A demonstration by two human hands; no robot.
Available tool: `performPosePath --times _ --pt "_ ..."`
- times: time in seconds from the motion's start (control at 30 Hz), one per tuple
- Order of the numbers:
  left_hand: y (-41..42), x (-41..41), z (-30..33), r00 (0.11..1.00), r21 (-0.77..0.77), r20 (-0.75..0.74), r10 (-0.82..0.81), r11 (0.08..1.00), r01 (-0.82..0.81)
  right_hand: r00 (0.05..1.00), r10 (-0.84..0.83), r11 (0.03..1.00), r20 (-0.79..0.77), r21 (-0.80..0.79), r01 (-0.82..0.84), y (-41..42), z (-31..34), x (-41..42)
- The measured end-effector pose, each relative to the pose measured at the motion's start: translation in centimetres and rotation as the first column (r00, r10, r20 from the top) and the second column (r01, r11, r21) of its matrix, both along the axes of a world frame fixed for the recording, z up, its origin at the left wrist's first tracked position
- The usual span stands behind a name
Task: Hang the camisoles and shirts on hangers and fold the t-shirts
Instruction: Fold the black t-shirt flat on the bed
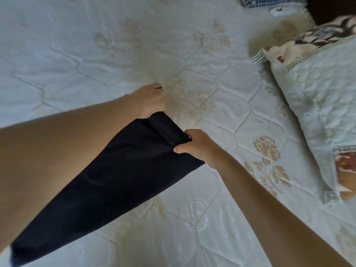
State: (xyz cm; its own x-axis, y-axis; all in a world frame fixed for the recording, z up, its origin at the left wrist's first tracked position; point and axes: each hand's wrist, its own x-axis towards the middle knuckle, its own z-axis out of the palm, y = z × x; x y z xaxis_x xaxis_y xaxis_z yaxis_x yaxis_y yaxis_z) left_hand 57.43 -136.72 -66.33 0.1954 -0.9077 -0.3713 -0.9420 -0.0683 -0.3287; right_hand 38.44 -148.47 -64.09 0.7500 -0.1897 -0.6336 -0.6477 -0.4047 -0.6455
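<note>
A dark navy garment [115, 180] hangs stretched in the air above the quilted mattress [77, 54]. Its top edge runs between my two hands and the rest trails down toward the lower left, under my left forearm. My left hand [150, 100] grips one upper corner of the cloth. My right hand [196, 147] pinches the other end of that edge, thumb on the near side. I cannot tell which kind of garment it is.
A pale pillow [323, 116] with patterned trim lies at the right side of the mattress. A folded patterned blanket [317, 37] sits behind it. At the top right lie a blue checked cloth [269, 1] and a small white object [278, 11].
</note>
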Motion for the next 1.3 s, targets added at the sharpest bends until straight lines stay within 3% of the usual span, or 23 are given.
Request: performPosePath --times 0.13,0.27,0.33,0.5,0.63,0.77,0.9,1.03,1.17,1.3 --pt "5.2 3.1 4.2 0.998 -0.023 0.055 0.038 0.999 -0.037 0.996 0.090 0.996 0.007 -0.024 -0.090 1.2 4.6 2.7" --pt "9.7 5.0 11.8 0.965 0.030 0.088 0.246 0.968 -0.250 0.974 0.207 0.959 0.088 -0.215 -0.185 2.9 10.5 6.4" --pt "11.6 6.0 17.0 0.923 0.023 0.109 0.370 0.927 -0.374 0.944 0.289 0.899 0.160 -0.383 -0.211 4.0 14.4 8.9" --pt "15.8 7.8 30.3 0.834 -0.232 0.089 0.545 0.825 -0.515 0.844 0.443 0.682 0.302 -0.725 -0.098 6.4 25.9 13.9" --pt "17.7 7.0 38.5 0.765 -0.397 0.108 0.635 0.733 -0.553 0.773 0.525 0.518 0.355 -0.854 0.041 7.1 34.7 15.2" --pt "18.5 3.8 42.9 0.750 -0.502 0.114 0.651 0.689 -0.522 0.773 0.540 0.426 0.333 -0.900 0.091 7.0 39.6 13.5" --pt "18.7 -0.6 43.1 0.764 -0.512 0.119 0.634 0.699 -0.499 0.801 0.548 0.358 0.241 -0.933 0.035 7.0 40.2 9.6" --pt "19.0 -6.1 39.4 0.783 -0.434 0.066 0.618 0.725 -0.535 0.821 0.563 0.299 0.092 -0.949 -0.098 7.2 36.9 4.8" --pt "19.9 -12.2 31.1 0.793 -0.293 -0.049 0.608 0.750 -0.593 0.784 0.617 0.289 -0.067 -0.907 -0.305 7.8 29.4 -0.3" --pt "21.3 -19.5 20.8 0.735 -0.087 -0.245 0.632 0.741 -0.666 0.702 0.686 0.327 -0.192 -0.781 -0.532 9.0 19.7 -7.1"
